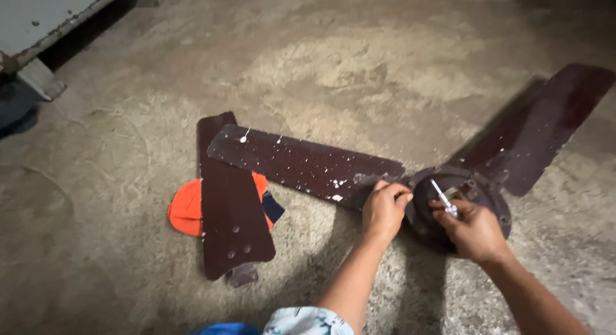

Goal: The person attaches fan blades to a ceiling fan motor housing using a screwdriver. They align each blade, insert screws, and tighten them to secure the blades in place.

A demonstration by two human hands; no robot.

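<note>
Gripping blade root (359, 181) with curled left hand (384, 210), right hand (471, 229) fisted around screwdriver (444, 198), over fan hub (459, 203)

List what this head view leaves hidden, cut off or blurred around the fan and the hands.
- Hub: its near side is covered by the right hand.
- Blade root at the hub: under the left hand.
- Tool: its handle is buried in the right hand; the tip is too small to identify.
- Right blade: blurred.
- Orange object: mostly under the loose blade.
- Grey cabinet: cut off by the top-left edge.
</note>
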